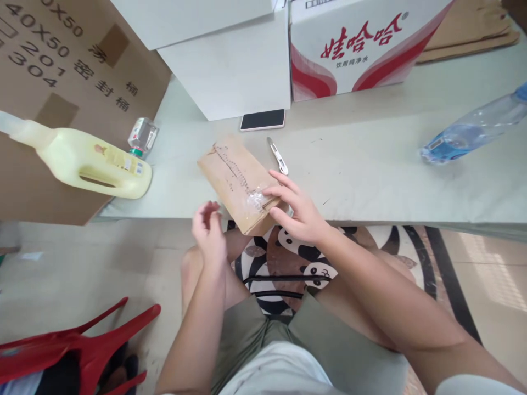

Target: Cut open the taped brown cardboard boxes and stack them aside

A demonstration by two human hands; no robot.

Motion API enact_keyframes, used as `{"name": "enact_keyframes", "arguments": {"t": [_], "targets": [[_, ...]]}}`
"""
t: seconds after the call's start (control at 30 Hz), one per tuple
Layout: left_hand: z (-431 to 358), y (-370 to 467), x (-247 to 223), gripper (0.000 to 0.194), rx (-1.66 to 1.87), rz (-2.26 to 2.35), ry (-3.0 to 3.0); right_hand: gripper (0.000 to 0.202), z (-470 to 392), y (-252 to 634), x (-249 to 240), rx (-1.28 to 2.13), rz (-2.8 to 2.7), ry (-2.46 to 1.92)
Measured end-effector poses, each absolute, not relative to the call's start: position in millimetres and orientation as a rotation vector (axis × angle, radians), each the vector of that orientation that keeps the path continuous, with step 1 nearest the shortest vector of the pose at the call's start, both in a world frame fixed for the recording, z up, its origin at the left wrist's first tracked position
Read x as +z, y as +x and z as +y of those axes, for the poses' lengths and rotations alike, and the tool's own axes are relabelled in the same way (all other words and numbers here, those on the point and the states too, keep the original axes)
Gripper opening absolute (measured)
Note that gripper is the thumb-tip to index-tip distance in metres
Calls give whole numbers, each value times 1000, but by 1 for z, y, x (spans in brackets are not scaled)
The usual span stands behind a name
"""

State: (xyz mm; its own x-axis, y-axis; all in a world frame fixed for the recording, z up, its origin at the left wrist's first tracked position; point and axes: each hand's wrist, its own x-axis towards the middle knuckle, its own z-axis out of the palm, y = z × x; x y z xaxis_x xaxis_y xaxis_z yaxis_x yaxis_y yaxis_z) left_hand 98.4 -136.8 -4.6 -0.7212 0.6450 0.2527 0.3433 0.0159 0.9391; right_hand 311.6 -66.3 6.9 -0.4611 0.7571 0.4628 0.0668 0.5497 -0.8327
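Note:
A small brown cardboard box [241, 178] with dark markings lies at the table's front edge, its near corner jutting over. Crumpled clear tape [256, 200] covers part of its top near the right end. My right hand [300, 214] rests on that end with fingers spread. Beside the box's left edge, my left hand [209, 233] is closed, thumb against curled fingers; whatever might be between them is too small to make out. A white utility knife [278, 156] lies just beyond the box, near my right fingertips.
Behind stand a phone [262, 119], a white box [247, 71] and a red-and-white carton [349, 49]. On the left are a yellow jug [99, 159], a small clear bottle [142, 137] and a large carton [94, 71]. A water bottle [469, 131] lies right. A red stool [90, 345] stands lower left.

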Motion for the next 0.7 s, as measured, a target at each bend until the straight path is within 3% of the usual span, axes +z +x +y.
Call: {"name": "enact_keyframes", "arguments": {"t": [0.07,0.2,0.4,0.53,0.7], "targets": [[-131,94,8,36,1889,1897,1551,34,-66,307,9,1004,-1893,-626],[-116,103,17,38,1547,1644,2233,43,-46,295,9,1096,-1714,-674],[-106,121,-2,51,1812,1751,2089,39,0,285,-5,900,-1851,-1458],[-108,121,-2,46,1803,1680,2162,42,5,288,-13,597,-2304,-1533],[-111,120,1,48,1770,1708,2168,25,3,300,-12,461,-2298,-1666]]}}
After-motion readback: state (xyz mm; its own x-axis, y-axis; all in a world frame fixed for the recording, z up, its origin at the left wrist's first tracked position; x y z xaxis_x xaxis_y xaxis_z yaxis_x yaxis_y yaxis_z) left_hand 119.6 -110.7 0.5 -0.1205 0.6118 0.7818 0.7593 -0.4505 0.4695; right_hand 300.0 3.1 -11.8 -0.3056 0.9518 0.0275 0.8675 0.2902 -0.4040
